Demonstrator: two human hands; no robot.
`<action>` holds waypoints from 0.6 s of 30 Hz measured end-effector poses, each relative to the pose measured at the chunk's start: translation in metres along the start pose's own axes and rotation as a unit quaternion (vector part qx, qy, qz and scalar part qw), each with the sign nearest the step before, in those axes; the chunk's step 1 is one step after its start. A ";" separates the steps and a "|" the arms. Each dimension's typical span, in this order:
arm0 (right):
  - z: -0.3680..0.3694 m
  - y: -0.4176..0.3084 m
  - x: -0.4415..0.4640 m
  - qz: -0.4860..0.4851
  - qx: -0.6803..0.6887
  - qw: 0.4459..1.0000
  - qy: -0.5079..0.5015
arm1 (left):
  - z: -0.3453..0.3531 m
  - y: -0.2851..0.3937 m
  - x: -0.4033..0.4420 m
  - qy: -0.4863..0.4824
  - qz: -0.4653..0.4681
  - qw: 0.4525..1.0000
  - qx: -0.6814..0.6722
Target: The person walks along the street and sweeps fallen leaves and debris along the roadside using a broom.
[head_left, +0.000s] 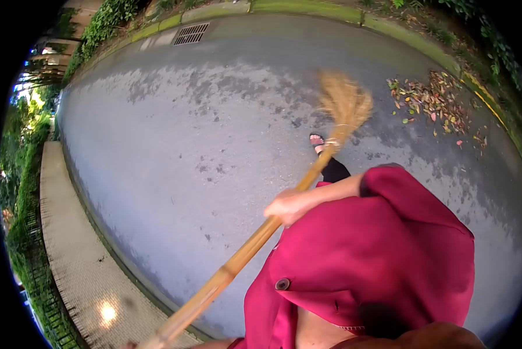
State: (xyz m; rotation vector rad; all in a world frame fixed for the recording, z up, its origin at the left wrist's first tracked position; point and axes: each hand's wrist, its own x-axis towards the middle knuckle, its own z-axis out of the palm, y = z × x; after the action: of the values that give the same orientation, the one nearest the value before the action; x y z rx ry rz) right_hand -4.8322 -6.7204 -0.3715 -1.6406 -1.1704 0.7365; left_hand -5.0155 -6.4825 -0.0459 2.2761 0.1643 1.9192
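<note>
A long broom with a bamboo handle and straw bristles slants across the view. My right hand is closed around the handle near its middle. At the bottom edge, a small part of my left hand shows by the upper end of the handle; the fingers look wrapped around it, but most of the hand is cut off. The bristles are blurred, over the grey pavement, left of a scattered pile of fallen leaves. Whether they touch the ground I cannot tell.
A mossy curb edges the road at the top and right, with plants beyond it. A drain grate lies beside it. On the left runs a paved walkway with a fence and hedge. My sandaled foot shows behind the broom.
</note>
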 end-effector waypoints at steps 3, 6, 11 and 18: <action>-0.020 0.062 -0.085 0.117 -0.078 0.990 0.002 | 0.051 -0.032 -0.077 -0.120 -0.336 0.928 -0.106; -0.034 0.136 -0.172 0.298 -0.140 0.944 -0.029 | 0.104 -0.015 -0.193 -0.238 -0.301 0.923 0.020; -0.054 0.099 -0.219 0.333 -0.190 0.923 -0.025 | 0.082 0.006 -0.223 -0.217 -0.495 0.830 -0.139; -0.077 0.043 -0.155 0.153 -0.160 0.975 0.031 | 0.008 0.008 -0.136 -0.006 -0.372 0.913 -0.167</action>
State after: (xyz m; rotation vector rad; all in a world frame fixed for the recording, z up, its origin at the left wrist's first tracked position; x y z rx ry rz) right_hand -4.8065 -6.8956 -0.3914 -2.1324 -1.0420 0.7065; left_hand -5.0305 -6.5165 -0.1772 1.6523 0.5604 1.3931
